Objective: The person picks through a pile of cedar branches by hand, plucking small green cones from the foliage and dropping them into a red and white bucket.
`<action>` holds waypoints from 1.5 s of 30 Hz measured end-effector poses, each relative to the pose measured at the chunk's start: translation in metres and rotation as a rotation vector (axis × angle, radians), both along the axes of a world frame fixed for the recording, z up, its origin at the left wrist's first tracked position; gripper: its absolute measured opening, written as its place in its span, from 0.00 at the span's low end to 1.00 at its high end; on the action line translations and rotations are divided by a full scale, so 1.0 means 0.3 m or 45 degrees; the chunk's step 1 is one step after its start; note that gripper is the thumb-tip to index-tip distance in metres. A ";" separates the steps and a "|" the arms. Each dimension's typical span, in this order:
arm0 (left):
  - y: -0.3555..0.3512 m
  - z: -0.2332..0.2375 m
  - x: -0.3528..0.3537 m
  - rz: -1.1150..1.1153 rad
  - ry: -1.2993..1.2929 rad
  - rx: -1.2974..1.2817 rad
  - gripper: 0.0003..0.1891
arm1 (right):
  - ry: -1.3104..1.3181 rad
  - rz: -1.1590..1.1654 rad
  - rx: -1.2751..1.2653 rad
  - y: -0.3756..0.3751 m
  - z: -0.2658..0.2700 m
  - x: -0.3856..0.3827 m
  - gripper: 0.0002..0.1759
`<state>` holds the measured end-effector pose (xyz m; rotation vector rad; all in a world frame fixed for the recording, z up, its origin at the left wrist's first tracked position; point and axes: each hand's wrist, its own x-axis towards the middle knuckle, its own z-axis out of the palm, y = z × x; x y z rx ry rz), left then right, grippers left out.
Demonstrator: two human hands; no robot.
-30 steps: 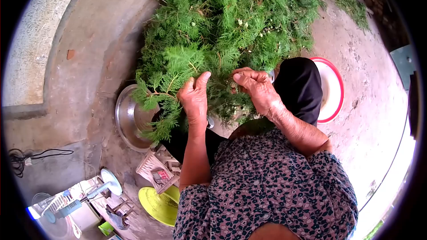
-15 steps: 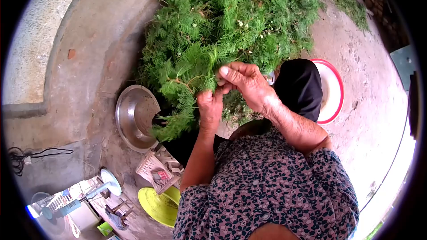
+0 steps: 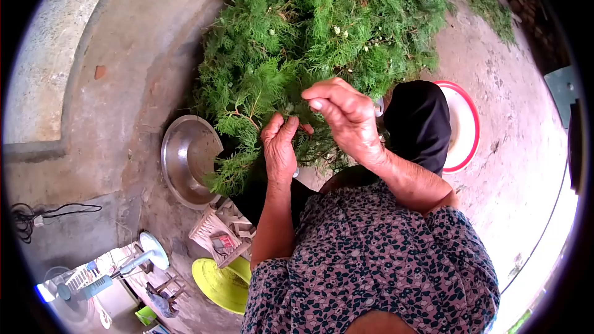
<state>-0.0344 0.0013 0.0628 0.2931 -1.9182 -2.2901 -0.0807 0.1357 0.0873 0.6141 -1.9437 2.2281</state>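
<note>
A large heap of green conifer branches [image 3: 334, 18] spreads in front of me. My left hand [image 3: 281, 147] pinches the stem of a leafy green sprig [image 3: 250, 108] that hangs to its left, over my dark-trousered leg. To the right and slightly higher, my right hand [image 3: 346, 117] is raised over the foliage. Its thumb and index finger are pressed together, and whatever lies between them is too small to make out. The two hands are apart.
A metal basin [image 3: 176, 161] stands on the floor at the left. Beyond my right knee is a white basin with a red rim [image 3: 475, 127]. A yellow-green basin [image 3: 216, 291], a small wooden stool [image 3: 216, 232] and a fan [image 3: 151, 250] are lower left.
My right hand has drawn away from the left one and its fingers have curled in. My left hand has shifted slightly left and up, still with the sprig.
</note>
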 end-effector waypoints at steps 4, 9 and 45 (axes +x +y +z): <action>0.007 0.002 0.014 0.021 0.013 -0.049 0.10 | 0.062 0.130 0.269 -0.023 -0.038 -0.028 0.11; 0.008 -0.026 0.045 0.115 -0.047 -0.284 0.11 | -0.194 0.265 0.181 -0.035 -0.079 -0.001 0.14; -0.051 -0.084 0.085 -0.086 -0.330 0.361 0.04 | -1.253 0.697 -0.283 0.039 -0.149 -0.044 0.28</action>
